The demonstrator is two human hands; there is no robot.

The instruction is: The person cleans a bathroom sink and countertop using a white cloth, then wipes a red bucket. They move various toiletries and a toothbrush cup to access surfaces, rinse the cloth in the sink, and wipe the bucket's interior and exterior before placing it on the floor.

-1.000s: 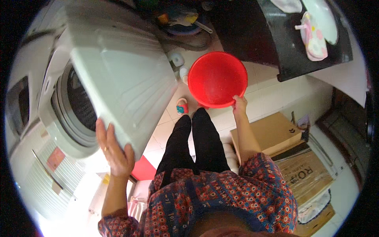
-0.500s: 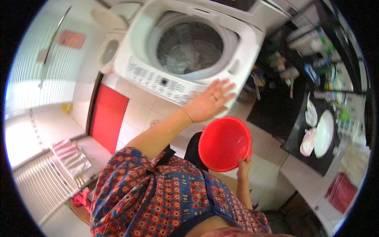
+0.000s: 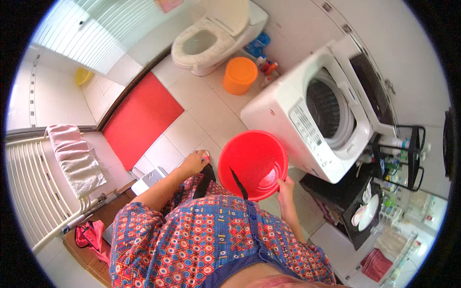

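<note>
A red plastic basin [image 3: 245, 156] hangs tilted in front of my body, its hollow facing me. My right hand [image 3: 286, 186] grips its rim at the lower right, with the thumb over the edge. Inside the basin I see only a shine of light, and a dark strap crosses in front of it. To the left of the basin, my left hand [image 3: 193, 163] is lowered beside my leg, its fingers loosely apart with nothing seen in them. The white washing machine [image 3: 278, 103] stands ahead on the right, lid up, its metal drum [image 3: 322, 108] showing.
A toilet [image 3: 204, 67] with raised lid and an orange bucket [image 3: 240, 77] stand ahead. On the left lie a red mat [image 3: 149, 113] and a rail with towels [image 3: 72, 144]. A black counter [image 3: 348, 211] with a white sink [image 3: 369, 213] is at right.
My left hand has drawn back from the washing machine's front edge to my side. The view has swung left, bringing in the toilet and bucket. The basin stays in my right hand.
</note>
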